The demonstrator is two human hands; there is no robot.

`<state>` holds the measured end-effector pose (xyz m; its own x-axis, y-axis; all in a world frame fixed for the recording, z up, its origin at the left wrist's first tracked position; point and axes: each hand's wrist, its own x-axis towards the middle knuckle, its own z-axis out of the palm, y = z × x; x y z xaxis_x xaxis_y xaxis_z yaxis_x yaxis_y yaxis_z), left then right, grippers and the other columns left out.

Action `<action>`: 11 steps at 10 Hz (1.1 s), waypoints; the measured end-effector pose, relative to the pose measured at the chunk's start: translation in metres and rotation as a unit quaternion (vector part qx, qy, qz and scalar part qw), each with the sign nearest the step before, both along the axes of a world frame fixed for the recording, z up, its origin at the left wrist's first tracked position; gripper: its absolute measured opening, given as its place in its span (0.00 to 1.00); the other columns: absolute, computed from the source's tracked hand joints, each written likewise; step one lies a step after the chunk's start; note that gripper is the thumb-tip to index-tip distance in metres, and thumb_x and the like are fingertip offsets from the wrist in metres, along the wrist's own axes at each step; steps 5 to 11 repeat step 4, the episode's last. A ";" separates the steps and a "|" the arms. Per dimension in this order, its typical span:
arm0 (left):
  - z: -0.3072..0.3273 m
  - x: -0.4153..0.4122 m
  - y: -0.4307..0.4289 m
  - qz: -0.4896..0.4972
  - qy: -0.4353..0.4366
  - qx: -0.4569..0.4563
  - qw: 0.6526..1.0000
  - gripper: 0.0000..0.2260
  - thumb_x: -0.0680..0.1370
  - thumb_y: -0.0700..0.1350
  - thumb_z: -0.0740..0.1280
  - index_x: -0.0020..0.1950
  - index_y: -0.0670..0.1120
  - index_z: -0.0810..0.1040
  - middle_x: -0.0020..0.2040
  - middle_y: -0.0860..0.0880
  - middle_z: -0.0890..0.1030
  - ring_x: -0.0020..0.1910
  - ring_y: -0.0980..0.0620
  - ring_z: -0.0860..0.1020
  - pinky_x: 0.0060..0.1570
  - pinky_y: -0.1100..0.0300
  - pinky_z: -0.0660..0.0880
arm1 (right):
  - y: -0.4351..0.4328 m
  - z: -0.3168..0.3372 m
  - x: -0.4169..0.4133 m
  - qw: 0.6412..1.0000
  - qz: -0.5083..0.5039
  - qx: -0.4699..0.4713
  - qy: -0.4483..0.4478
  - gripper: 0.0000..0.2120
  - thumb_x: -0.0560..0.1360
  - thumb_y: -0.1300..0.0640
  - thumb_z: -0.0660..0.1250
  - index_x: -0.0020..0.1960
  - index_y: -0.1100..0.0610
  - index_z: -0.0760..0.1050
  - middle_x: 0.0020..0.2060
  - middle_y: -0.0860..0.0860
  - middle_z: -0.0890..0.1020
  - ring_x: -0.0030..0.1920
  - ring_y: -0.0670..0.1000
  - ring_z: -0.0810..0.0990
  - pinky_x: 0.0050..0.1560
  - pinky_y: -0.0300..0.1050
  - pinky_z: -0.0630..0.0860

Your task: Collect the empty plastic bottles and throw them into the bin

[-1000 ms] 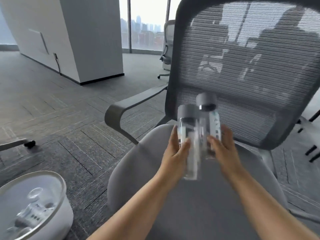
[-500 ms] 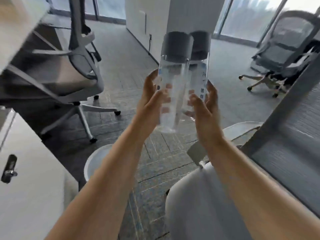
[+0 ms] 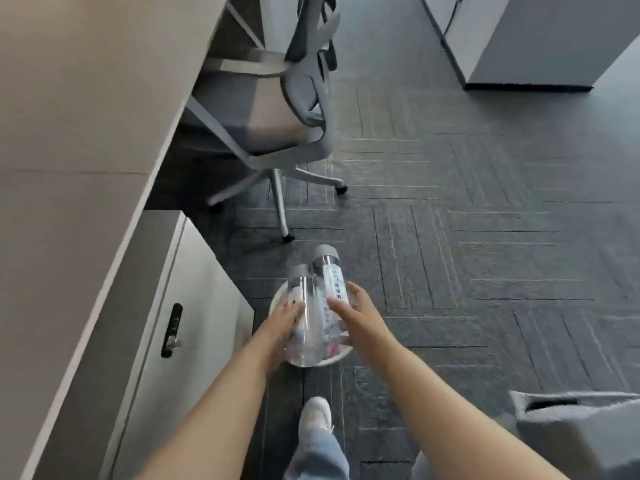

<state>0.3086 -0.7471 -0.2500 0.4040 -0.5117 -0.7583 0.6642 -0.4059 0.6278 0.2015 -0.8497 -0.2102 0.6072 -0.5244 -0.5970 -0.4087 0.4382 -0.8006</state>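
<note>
Looking down on dark grey carpet tiles (image 3: 485,209) laid in a striped square pattern. Beige desk (image 3: 69,116) runs along the left, a cabinet (image 3: 173,306) with a black lock beneath it. Grey office chair (image 3: 277,109) sits far left; a grey-white column base (image 3: 554,39) far right. Left hand (image 3: 280,327) and right hand (image 3: 353,313) together clamp two clear bottles (image 3: 313,306) with grey caps between the palms, directly over the white bin (image 3: 277,299) on the floor. Right bottle's white label carries vertical characters (too blurred to read). White shoe (image 3: 313,417) near.
</note>
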 end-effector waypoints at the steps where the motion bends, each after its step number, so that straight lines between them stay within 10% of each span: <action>1: -0.054 0.022 -0.011 0.003 0.072 0.046 0.996 0.16 0.76 0.51 0.63 0.62 0.46 0.72 0.52 0.47 0.82 0.41 0.47 0.82 0.37 0.54 0.78 | -0.017 -0.053 0.033 0.993 -0.020 0.066 0.095 0.25 0.74 0.53 0.64 0.68 0.54 0.60 0.55 0.56 0.74 0.51 0.55 0.76 0.40 0.49 0.78; 4: -0.124 0.061 -0.068 -0.044 0.078 0.159 0.983 0.05 0.78 0.51 0.61 0.52 0.56 0.68 0.43 0.56 0.72 0.41 0.52 0.74 0.38 0.57 0.74 | -0.073 -0.155 0.057 0.960 0.053 0.076 0.265 0.26 0.73 0.48 0.61 0.69 0.54 0.63 0.60 0.55 0.71 0.54 0.56 0.73 0.46 0.50 0.75; 11: -0.124 0.061 -0.068 -0.044 0.078 0.159 0.983 0.05 0.78 0.51 0.61 0.52 0.56 0.68 0.43 0.56 0.72 0.41 0.52 0.74 0.38 0.57 0.74 | -0.073 -0.155 0.057 0.960 0.053 0.076 0.265 0.26 0.73 0.48 0.61 0.69 0.54 0.63 0.60 0.55 0.71 0.54 0.56 0.73 0.46 0.50 0.75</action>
